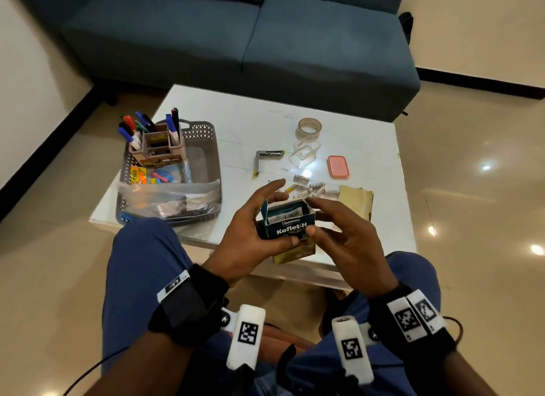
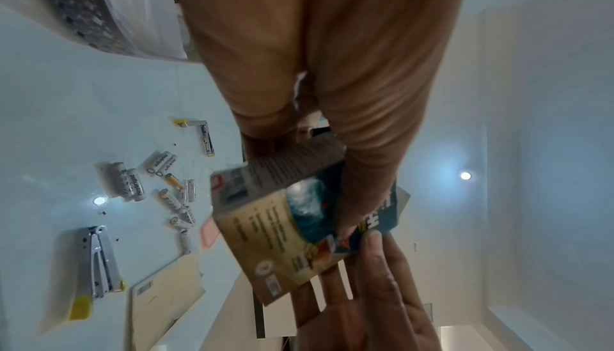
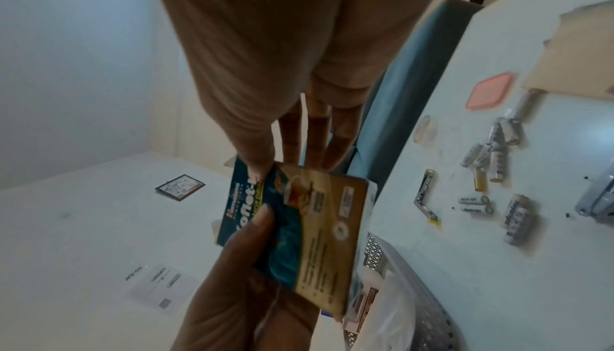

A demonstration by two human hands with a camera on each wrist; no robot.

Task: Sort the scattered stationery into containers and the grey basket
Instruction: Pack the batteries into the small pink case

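Note:
A small blue-and-tan carton [image 1: 290, 227], open at the top with sachets inside, hangs above the white table's near edge [image 1: 295, 273]. My left hand [image 1: 259, 218] grips it from the left, thumb on the front and index finger raised. My right hand [image 1: 327, 218] pinches its right side, thumb in front, fingers behind. The left wrist view shows the carton [image 2: 292, 230] and the right hand's fingers [image 2: 375, 265] under it. In the right wrist view the carton [image 3: 325, 225] is also held. Several white batteries [image 1: 309, 187] lie scattered just beyond. The grey basket [image 1: 203, 148] stands at the left.
The basket holds a pen holder [image 1: 159, 148] with markers and a plastic bag [image 1: 171, 198]. An opened stapler [image 1: 267, 156], tape roll [image 1: 309, 127], clear container [image 1: 305, 153], pink lid [image 1: 338, 166] and tan paper [image 1: 355, 199] lie on the table. A blue sofa [image 1: 236, 35] stands behind.

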